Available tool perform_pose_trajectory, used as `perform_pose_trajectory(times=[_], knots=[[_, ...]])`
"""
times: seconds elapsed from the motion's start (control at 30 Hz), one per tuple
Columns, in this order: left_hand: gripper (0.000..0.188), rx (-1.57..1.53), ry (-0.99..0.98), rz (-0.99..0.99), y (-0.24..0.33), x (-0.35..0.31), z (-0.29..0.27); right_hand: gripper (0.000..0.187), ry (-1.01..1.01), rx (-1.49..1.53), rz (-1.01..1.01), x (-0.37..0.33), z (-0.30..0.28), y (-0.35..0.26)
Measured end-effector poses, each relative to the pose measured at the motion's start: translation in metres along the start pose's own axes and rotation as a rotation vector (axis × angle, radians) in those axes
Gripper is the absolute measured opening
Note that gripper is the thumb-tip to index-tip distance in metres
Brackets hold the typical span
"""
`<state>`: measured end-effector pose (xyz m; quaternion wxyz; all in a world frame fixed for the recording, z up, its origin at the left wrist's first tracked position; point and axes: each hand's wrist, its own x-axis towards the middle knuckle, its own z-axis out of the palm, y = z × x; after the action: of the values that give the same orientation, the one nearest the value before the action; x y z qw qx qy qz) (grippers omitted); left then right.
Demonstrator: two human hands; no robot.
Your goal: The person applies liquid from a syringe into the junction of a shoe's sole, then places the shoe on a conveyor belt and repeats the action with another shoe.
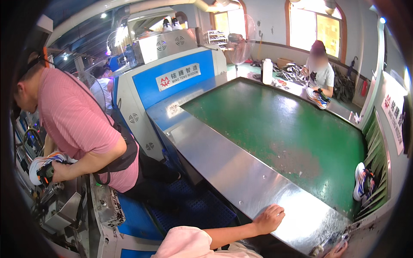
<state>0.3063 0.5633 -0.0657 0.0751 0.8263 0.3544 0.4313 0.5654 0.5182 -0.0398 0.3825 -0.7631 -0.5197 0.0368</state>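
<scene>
My left hand (269, 218) rests on the shiny metal ledge (241, 185) along the near side of a green conveyor belt (275, 133). Its fingers are curled in, and nothing shows in them. At the lower right edge, only part of my right hand (337, 250) is visible beside the ledge's end; its fingers are mostly cut off. A pair of white, blue and orange sneakers (359, 182) with dark uppers sits on the belt's right end, against the strip curtain (377, 159). Neither hand touches them.
To the left, a person in a pink shirt (79, 109) bends over a machine, holding a sneaker (43, 168). Across the belt, a seated person (322, 77) has another sneaker (317, 99) close by. A white bottle (267, 72) and standing fan (241, 41) are at the back.
</scene>
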Motion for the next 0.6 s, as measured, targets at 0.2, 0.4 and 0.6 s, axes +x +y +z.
perform_pose_trajectory(times=[0.2,0.4,0.6], knots=[[0.009,-0.014,0.002,0.019,0.005,-0.010,-0.017,0.038,0.076,-0.014,0.066,-0.031,-0.018,0.011],[0.009,0.052,-0.125,0.014,0.020,-0.037,-0.057,0.038,0.231,-0.020,0.161,-0.094,-0.053,0.007],[0.010,0.047,-0.167,0.044,0.052,-0.076,-0.090,0.038,0.345,-0.002,0.299,-0.193,-0.103,0.017]])
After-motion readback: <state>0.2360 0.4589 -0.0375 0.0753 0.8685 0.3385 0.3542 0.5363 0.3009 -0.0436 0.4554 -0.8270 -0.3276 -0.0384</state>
